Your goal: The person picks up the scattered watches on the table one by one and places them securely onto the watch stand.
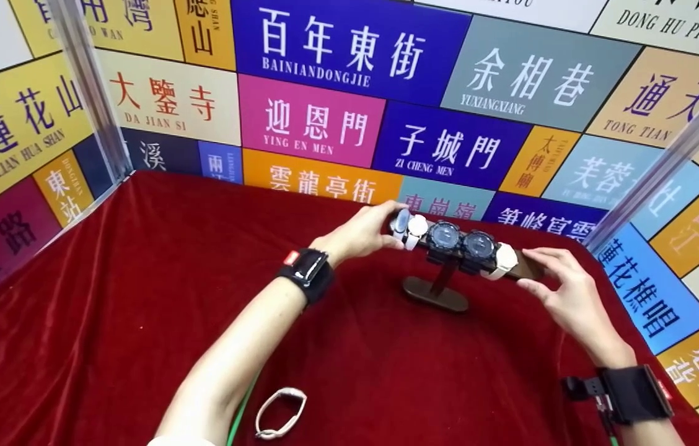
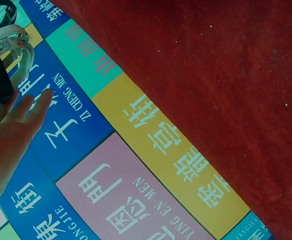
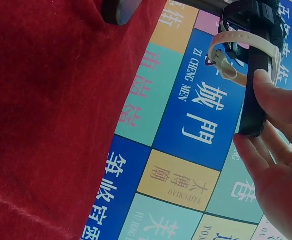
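Note:
A dark brown watch stand [image 1: 442,282] with a long crossbar and an oval foot stands on the red cloth. Along its bar sit a silvery watch [image 1: 401,224], a white watch [image 1: 415,229], two black watches [image 1: 445,236] and a cream watch [image 1: 502,260]. My left hand [image 1: 362,232] holds the bar's left end by the silvery watch, thumb below and fingers behind. At the opposite end my right hand [image 1: 569,297] grips the bar between thumb and fingers, beside the cream watch. In the right wrist view, the bar's dark end [image 3: 254,117] shows between those fingers.
A pale, closed-loop watch [image 1: 281,414] lies on the red cloth [image 1: 157,297] near the front, close to my left forearm. Panels [image 1: 312,118] with coloured street-name signs rise behind and at both sides. Clear corner posts [image 1: 98,93] stand at the cloth's back corners.

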